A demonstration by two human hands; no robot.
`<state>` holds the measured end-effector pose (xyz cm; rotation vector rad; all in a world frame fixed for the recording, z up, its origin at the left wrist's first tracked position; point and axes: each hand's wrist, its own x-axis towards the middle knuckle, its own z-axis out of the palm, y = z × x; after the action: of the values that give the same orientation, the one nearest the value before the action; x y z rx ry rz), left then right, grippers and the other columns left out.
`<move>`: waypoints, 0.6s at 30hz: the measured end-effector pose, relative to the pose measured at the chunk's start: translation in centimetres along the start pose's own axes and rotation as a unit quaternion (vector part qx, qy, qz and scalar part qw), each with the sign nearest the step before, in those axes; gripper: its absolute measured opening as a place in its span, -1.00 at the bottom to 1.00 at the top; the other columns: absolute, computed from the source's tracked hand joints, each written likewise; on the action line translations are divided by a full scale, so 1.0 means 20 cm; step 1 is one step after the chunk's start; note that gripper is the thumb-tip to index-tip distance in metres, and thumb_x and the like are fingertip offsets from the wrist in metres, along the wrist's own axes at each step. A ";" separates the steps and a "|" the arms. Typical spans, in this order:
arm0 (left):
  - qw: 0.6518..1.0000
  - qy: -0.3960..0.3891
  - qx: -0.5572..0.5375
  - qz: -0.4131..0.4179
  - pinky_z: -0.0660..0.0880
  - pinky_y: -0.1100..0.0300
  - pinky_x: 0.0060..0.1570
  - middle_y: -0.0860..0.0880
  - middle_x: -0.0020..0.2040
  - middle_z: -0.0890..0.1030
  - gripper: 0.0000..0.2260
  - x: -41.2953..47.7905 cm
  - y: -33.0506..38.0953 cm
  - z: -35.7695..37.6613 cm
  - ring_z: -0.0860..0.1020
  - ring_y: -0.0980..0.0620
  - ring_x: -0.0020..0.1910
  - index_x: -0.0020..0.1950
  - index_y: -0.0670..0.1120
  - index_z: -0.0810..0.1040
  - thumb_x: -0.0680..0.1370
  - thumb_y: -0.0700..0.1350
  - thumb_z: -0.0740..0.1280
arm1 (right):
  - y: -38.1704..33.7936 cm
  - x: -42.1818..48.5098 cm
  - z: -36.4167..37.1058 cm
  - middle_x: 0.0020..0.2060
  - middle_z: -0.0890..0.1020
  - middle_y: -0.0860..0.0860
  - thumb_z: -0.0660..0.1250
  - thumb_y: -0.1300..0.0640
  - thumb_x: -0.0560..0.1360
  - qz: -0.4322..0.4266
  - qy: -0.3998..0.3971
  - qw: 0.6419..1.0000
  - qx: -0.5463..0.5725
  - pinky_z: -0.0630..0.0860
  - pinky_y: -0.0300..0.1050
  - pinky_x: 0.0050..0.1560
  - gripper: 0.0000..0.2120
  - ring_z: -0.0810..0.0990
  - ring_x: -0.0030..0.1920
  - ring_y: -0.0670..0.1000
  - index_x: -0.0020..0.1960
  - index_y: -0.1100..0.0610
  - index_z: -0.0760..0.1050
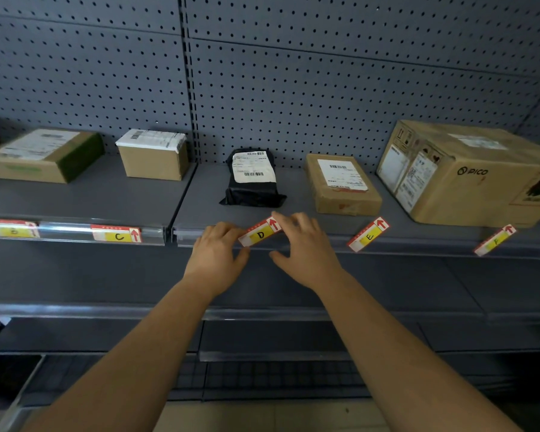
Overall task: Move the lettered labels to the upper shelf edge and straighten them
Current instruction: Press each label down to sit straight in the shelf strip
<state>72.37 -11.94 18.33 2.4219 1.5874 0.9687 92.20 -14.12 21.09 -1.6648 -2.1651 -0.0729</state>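
Gripping the D label [260,235] at its lower left end, the left hand [219,247] has its fingers curled over the top and its thumb tucked beneath the corner. The right hand [303,244] is loosely spread, with its fingertips resting on the label's raised right end by the red arrow and its thumb held apart below. This label lies just in front of the black mailer bag [251,182], across the upper shelf edge [418,244], tilted with its right end higher. To the right of the bag, the E label [368,234] and, farther still, the F label [495,241] sit on the same edge with the same tilt. To the left of the bag, the C label [119,236] lies level inside a clear strip [66,230], and beyond it another label [11,229] is too blurred to read. A flat cardboard parcel [340,185] stands just right of the bag, with a large PICO carton [468,173] past it. Left of the bag stand a small taped box [153,157] and a wider box [44,154]. A grey pegboard [293,88] rises behind the bag
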 end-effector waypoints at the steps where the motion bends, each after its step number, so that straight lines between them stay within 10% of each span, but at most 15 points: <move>1: 1.000 0.000 0.000 0.001 0.45 -0.07 0.06 -0.06 0.09 0.54 -0.71 0.00 0.00 0.00 0.46 -0.10 0.05 0.19 -0.08 0.55 0.48 -0.06 0.37 | -0.01 0.02 -0.01 0.22 0.36 0.04 0.38 -0.08 0.45 -0.002 -0.002 1.000 0.000 0.39 0.02 0.18 -0.28 0.34 0.20 0.08 0.53 -0.04 0.15; 9: 1.000 0.002 0.001 -0.001 0.44 -0.03 0.10 -0.07 0.09 0.54 -0.70 0.01 0.01 -0.02 0.46 -0.09 0.06 0.20 -0.08 0.53 0.49 -0.06 0.37 | 0.00 -0.01 0.01 0.22 0.36 0.04 0.39 -0.06 0.45 0.021 -0.020 1.000 -0.012 0.38 0.02 0.22 -0.45 0.35 0.22 0.08 0.39 0.06 0.38; 18: 0.999 -0.005 0.035 0.003 0.40 -0.03 0.10 -0.04 0.11 0.50 -0.68 0.01 0.03 0.02 0.44 -0.08 0.08 0.23 -0.07 0.52 0.50 -0.03 0.35 | 0.03 -0.09 0.08 0.24 0.38 0.02 0.38 -0.05 0.46 0.016 -0.028 0.999 -0.011 0.39 0.04 0.24 -0.31 0.36 0.23 0.07 0.51 0.07 0.21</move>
<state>73.14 -12.00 18.42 2.4745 1.6376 0.9153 92.70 -15.04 18.85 -1.7329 -2.1842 -0.0418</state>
